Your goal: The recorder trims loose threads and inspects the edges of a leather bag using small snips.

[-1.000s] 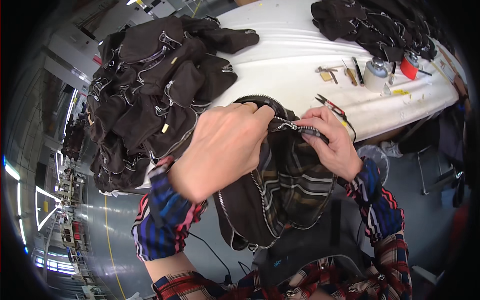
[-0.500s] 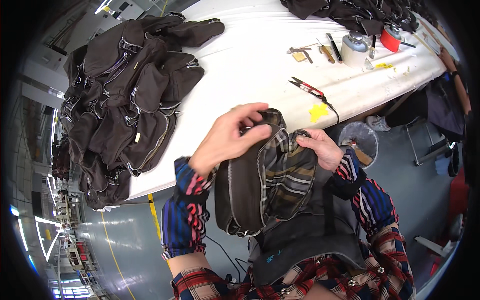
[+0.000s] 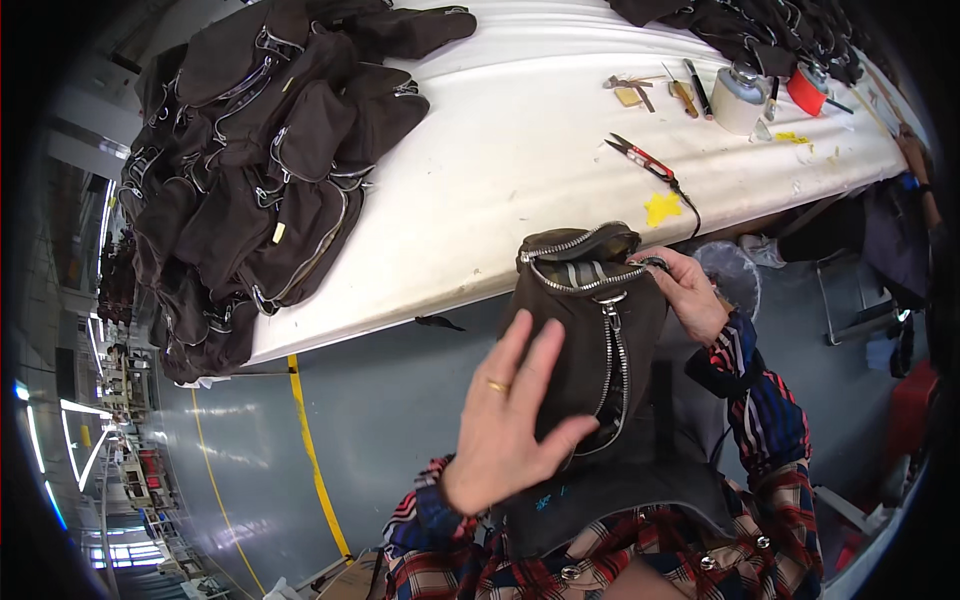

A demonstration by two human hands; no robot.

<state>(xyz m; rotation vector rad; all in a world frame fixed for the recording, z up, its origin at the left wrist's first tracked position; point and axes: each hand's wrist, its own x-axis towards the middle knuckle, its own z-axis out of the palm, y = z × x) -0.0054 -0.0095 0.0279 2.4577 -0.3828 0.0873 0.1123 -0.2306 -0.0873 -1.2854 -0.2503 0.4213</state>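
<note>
A dark brown zippered bag [image 3: 565,320] hangs in front of me at the table's near edge. Its top zipper gapes, showing a bit of plaid lining, and a second silver zipper runs down its front. My right hand [image 3: 690,293] pinches the bag's upper right corner by the zipper edge. Over the bag's lower left side is my left hand [image 3: 515,420], fingers spread, a ring on one of them; whether it touches the fabric I cannot tell. Beyond the bag, red-handled thread snips [image 3: 645,160] lie on the white table.
A tall pile of similar brown bags [image 3: 270,170] covers the table's left side; more bags [image 3: 750,30] lie at the far right. By the snips are a yellow star-shaped piece [image 3: 662,208], a grey jar [image 3: 739,98] and a red container [image 3: 806,90]. A waste bin [image 3: 732,275] stands right.
The bag has been turned from its plaid lining to its brown outside. My left hand has let go of the top and come down toward me, fingers spread. My right hand still grips the edge.
</note>
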